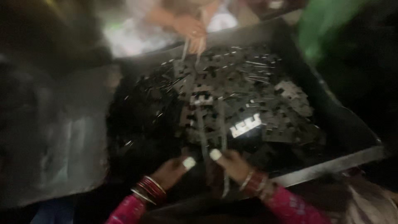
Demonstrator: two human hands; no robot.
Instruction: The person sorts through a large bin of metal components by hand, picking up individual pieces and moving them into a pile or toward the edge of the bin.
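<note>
Metal stamped strips [211, 124], thin, stiff, sharp-edged, heaped in tray [331, 166]; left hand [172, 170] and right hand [232, 164] each pinch strip ends; best gripped flat.

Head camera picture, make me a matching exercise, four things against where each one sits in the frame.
Things:
1. left hand
2. right hand
3. other person's hands
4. metal pieces

Places:
A. top centre, beyond the tray
B. bottom, right of centre
C. piled in the tray
D. bottom, left of centre

Pairs: 1-D, 2-B, 3-A, 4-C
</note>
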